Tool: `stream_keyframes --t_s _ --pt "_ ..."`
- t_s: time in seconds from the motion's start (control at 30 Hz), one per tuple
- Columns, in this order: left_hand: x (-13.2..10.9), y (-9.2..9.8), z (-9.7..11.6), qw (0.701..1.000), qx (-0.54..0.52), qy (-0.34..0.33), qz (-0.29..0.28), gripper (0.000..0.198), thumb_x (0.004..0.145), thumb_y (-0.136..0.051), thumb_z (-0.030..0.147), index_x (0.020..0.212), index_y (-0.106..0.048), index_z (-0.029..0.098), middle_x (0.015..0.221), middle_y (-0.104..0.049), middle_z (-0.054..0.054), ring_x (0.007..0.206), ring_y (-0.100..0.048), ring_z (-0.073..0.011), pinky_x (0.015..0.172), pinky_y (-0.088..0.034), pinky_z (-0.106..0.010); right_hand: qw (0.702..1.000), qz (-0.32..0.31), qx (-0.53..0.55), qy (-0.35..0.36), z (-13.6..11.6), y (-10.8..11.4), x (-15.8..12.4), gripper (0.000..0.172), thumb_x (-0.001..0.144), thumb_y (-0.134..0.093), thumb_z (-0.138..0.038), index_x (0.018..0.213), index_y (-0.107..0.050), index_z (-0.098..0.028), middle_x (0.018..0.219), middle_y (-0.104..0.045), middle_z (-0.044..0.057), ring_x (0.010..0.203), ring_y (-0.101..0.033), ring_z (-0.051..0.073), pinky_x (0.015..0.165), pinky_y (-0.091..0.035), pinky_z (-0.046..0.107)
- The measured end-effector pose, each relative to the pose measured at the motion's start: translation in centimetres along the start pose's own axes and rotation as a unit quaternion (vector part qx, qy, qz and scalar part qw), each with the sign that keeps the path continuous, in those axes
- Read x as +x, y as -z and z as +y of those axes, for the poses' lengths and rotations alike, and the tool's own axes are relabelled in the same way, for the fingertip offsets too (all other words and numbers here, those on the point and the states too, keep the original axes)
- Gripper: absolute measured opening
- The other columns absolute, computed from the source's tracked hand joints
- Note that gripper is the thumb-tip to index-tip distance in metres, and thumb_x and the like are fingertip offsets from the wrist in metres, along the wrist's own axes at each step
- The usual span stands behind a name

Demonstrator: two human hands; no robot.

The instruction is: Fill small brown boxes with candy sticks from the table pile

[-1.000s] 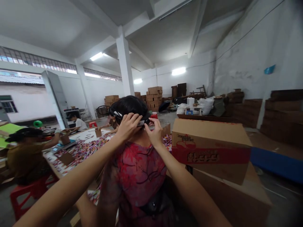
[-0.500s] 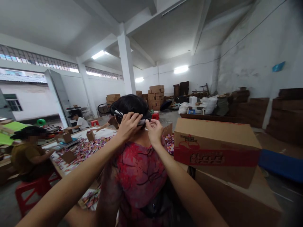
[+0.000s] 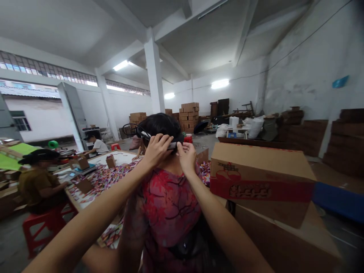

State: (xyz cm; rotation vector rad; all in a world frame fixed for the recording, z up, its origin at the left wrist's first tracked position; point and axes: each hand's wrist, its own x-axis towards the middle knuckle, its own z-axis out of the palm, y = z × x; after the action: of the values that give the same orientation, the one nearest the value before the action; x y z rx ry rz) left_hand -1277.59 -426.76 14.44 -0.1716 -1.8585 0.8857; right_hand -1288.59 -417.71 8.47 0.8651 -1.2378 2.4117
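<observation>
Directly in front of me a person in a red patterned top (image 3: 170,201) has their back to me. A dark head strap (image 3: 173,145) with a greyish strip runs round the back of their head. My left hand (image 3: 157,149) is closed on the strap, fingers bent over it left of the middle. Just to the right, my right hand (image 3: 187,156) pinches the strap between thumb and forefinger, with the other fingers curled. Both of my arms reach forward past the person's shoulders. The front of the strap is hidden by the head.
A large cardboard box (image 3: 261,178) stands close on the right atop another carton. At left, a table (image 3: 127,155) bears many small colourful packets. A seated co-worker (image 3: 40,182) is beside it on a red stool (image 3: 42,227). Stacked cartons (image 3: 189,115) stand farther back.
The whole view has shifted slightly right in the picture. Both my hands stay at the strap, and the right fingers have moved only a little.
</observation>
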Motion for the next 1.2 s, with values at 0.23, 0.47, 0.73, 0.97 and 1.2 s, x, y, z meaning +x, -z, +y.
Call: stream_keyframes --t_s 0.23,0.47,0.73,0.97,1.2 --pt "-0.2 0.0 0.0 1.0 -0.011 0.017 -0.005 0.049 0.087 -0.07 0.033 0.131 -0.062 0.011 0.122 -0.069 -0.013 0.109 -0.054 -0.0298 0.088 -0.04 -0.041 0.973 -0.05 -0.126 0.188 -0.3 1.6 0.1 0.029 0.088 -0.064 -0.037 0.109 -0.06 -0.017 0.089 -0.058 0.002 0.067 -0.054 0.012 0.071 -0.05 0.028" --pt "-0.3 -0.1 0.0 0.999 -0.036 0.03 -0.017 0.048 0.09 -0.066 0.033 0.133 -0.061 0.012 0.124 -0.068 -0.015 0.112 -0.053 -0.0309 0.088 -0.04 -0.042 0.979 -0.032 -0.111 0.169 0.2 1.2 0.2 0.035 0.086 -0.067 -0.043 0.106 -0.059 -0.015 0.08 -0.058 0.0 0.064 -0.056 0.014 0.066 -0.049 0.029" --pt "-0.7 -0.5 -0.2 0.998 -0.044 0.036 -0.01 0.049 0.089 -0.066 0.032 0.133 -0.06 0.011 0.125 -0.068 -0.015 0.112 -0.052 -0.0316 0.092 -0.041 -0.044 0.981 -0.049 -0.108 0.153 0.0 1.1 0.4 0.036 0.084 -0.066 -0.045 0.104 -0.056 -0.017 0.084 -0.058 0.002 0.065 -0.056 0.014 0.068 -0.051 0.03" --pt "-0.6 -0.3 -0.1 0.996 -0.054 0.055 -0.037 0.05 0.09 -0.064 0.032 0.136 -0.059 0.013 0.126 -0.066 -0.016 0.115 -0.051 -0.032 0.093 -0.041 -0.045 0.983 -0.058 -0.093 0.146 0.0 1.2 0.0 0.034 0.084 -0.067 -0.042 0.105 -0.055 -0.017 0.079 -0.056 -0.002 0.063 -0.053 0.012 0.065 -0.049 0.027" --pt "-0.5 -0.1 0.0 0.994 -0.068 0.072 -0.047 0.051 0.09 -0.065 0.034 0.136 -0.058 0.013 0.127 -0.066 -0.016 0.117 -0.051 -0.0324 0.095 -0.041 -0.046 0.992 -0.039 -0.07 0.099 -0.1 0.5 -0.2 0.035 0.085 -0.067 -0.046 0.1 -0.055 -0.017 0.076 -0.057 -0.002 0.063 -0.054 0.011 0.062 -0.048 0.025"
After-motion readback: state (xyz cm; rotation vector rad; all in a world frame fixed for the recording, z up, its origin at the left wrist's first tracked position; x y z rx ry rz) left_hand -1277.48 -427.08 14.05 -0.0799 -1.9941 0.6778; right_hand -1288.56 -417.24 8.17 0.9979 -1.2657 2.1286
